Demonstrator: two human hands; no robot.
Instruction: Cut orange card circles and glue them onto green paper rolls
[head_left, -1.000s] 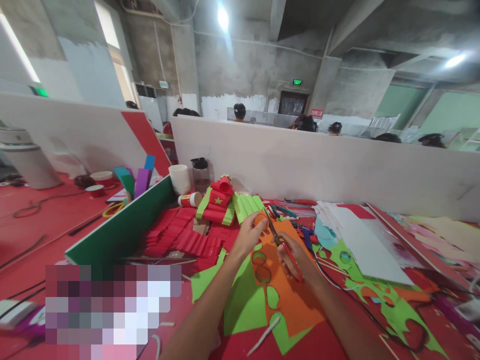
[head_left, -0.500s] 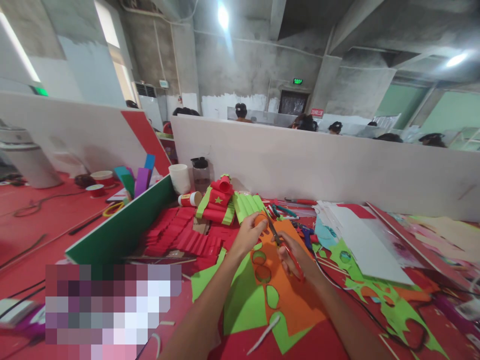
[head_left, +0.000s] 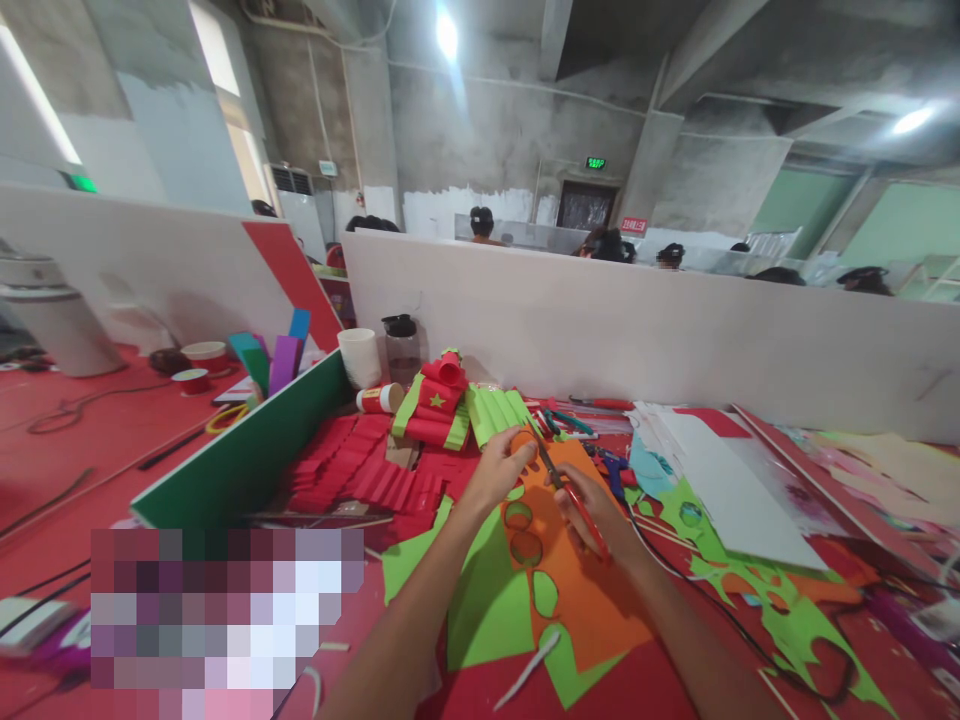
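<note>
My left hand pinches a small orange piece near the middle of the table. In my right hand are red-handled scissors, whose dark blades point up and left beside the orange piece. Beneath both hands lies an orange sheet with several round holes. Part of a green sheet shows under it and through one hole. A thin white strip rests near the sheets' lower edge.
Behind my left hand stand red and green rolled pieces, a white cup and a dark-lidded bottle. Green offcuts and a white board lie at right. A green divider borders the left; people are beyond the white partition.
The scissors in my right hand look slightly more closed. Both hands stay in nearly the same place.
</note>
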